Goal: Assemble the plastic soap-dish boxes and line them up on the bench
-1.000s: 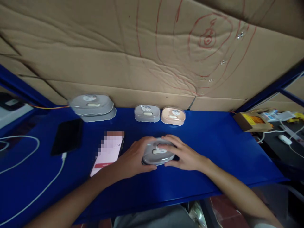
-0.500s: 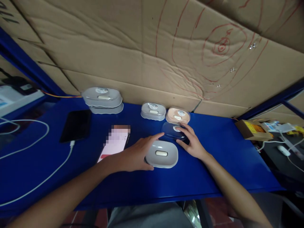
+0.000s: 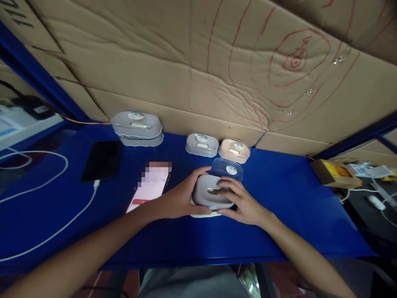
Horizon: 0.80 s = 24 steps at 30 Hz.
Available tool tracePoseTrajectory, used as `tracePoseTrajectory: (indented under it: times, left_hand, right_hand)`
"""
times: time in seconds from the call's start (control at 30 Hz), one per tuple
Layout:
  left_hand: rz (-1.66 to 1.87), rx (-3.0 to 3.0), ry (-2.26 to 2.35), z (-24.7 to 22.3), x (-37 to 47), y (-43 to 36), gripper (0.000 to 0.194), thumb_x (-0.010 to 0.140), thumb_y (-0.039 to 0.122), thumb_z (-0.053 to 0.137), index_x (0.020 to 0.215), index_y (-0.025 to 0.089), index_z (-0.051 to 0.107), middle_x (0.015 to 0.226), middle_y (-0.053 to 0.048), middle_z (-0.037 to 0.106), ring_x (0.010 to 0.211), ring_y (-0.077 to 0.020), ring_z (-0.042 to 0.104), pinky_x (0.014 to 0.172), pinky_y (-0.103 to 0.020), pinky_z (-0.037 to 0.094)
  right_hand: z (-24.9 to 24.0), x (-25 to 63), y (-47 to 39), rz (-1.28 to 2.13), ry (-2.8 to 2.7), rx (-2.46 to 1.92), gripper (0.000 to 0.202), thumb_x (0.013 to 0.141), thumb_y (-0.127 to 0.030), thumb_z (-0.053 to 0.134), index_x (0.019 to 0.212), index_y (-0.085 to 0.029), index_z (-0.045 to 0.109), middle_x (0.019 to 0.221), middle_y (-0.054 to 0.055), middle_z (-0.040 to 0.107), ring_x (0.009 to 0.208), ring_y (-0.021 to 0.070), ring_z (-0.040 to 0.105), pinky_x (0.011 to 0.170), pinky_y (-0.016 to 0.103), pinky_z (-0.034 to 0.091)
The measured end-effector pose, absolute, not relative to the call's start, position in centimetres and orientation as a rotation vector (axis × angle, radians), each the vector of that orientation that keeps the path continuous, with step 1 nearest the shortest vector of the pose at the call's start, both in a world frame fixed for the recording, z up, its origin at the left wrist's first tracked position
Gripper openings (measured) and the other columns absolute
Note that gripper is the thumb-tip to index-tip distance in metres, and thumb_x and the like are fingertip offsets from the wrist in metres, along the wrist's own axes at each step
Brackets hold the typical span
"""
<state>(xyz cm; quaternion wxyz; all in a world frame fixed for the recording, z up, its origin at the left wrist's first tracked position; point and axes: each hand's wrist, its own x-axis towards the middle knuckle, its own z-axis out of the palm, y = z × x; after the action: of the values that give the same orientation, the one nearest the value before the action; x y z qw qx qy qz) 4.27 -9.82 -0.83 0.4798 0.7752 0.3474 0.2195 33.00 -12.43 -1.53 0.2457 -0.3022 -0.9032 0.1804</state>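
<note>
The gray dish [image 3: 207, 188] lies between the left hand [image 3: 178, 198] and the right hand [image 3: 248, 205], touching both, near the front middle of the blue tabletop [image 3: 288, 219]. The left hand is curved around the dish's left end and grips it, thumb along the near side and fingers reaching toward the far side. The right hand grips the other end, its thumb low at the near edge and its fingers bent over the rim, covering part of the inside. Both hands are partly open, only as wide as the dish between thumb and fingers.

The dish has its hollow side up, and its long axis runs roughly left to right across the tabletop. A pale yellowish piece [image 3: 200, 212] shows under its near edge; most of that piece is hidden.

A clear lid [image 3: 219, 166] with a round label lies just behind the dish. Farther back stand a lidded gray dish [image 3: 201, 145] and, beside it on the right, a lidded peach dish [image 3: 234, 150]. A stack of gray dishes [image 3: 136, 127] stands at the back left. The lit phone [image 3: 150, 186] lies left of the left hand, and a dark phone [image 3: 101, 160] with a white cable lies beyond it.
</note>
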Motion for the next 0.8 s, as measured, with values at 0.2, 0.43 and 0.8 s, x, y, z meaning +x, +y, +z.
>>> tracePoseTrajectory:
  times: [0.2, 0.43, 0.8]
  left_hand:
    - [0.323, 2.072, 1.056, -0.1, 4.4, -10.0, 0.143, 0.07, 0.042, 0.094, 0.174, 0.03, -0.004, 0.161, -0.02, 0.049, 0.146, -0.0471, 0.045, 0.118, -0.061, 0.036]
    - [0.277, 2.141, 1.082, -0.4, 3.6, -9.2, 0.084, 0.086, 0.029, 0.074, 0.164, 0.03, 0.042, 0.133, -0.01, 0.064, 0.118, -0.0344, 0.063, 0.105, -0.048, 0.045]
    - [0.538, 0.967, 0.541, 1.0, 3.3, -8.7, 0.051, 0.088, 0.05, 0.078, 0.129, 0.021, 0.066, 0.096, -0.005, 0.073, 0.058, -0.0128, 0.061, 0.047, -0.022, 0.041]
  right_hand:
    - [-1.4, 33.8, -12.1, 1.097, -1.846, -1.039, 0.039, 0.104, -0.057, 0.061, 0.107, -0.021, 0.077, 0.122, 0.011, 0.069, 0.116, 0.0268, 0.068, 0.101, 0.04, 0.056]
    - [-1.2, 34.2, -11.4, 1.822, -0.881, -0.97, 0.054, 0.098, -0.074, 0.057, 0.11, -0.025, 0.077, 0.102, 0.004, 0.081, 0.1, 0.0252, 0.077, 0.098, 0.044, 0.062]
    - [0.5, 35.9, -10.1, 1.733, -0.683, -0.754, 0.041, 0.102, -0.064, 0.058, 0.111, -0.027, 0.074, 0.102, 0.001, 0.082, 0.098, 0.0241, 0.079, 0.093, 0.048, 0.068]
